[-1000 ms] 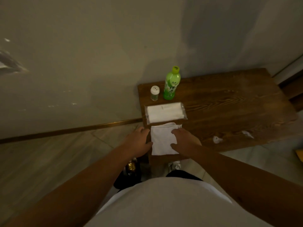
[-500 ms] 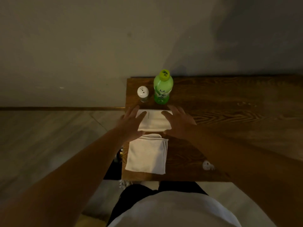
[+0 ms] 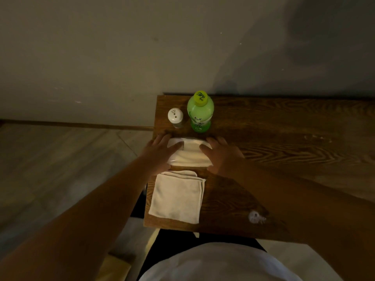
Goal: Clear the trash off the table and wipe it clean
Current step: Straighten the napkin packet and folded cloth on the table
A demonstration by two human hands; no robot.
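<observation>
We stand at the dark brown wooden desk (image 3: 284,142), set against the wall. Near its left front corner lies a folded white cloth (image 3: 176,196). Just behind it rests a clear plastic pack of white tissues (image 3: 190,152). Our left hand (image 3: 160,153) and right hand (image 3: 221,155) lie on the pack's two ends, each grip spread flat, fingers apart. At the back left corner stand a green plastic bottle with a yellow cap (image 3: 200,111) and a small white-topped shaker (image 3: 175,118). A small crumpled white scrap (image 3: 256,217) lies by the front edge.
</observation>
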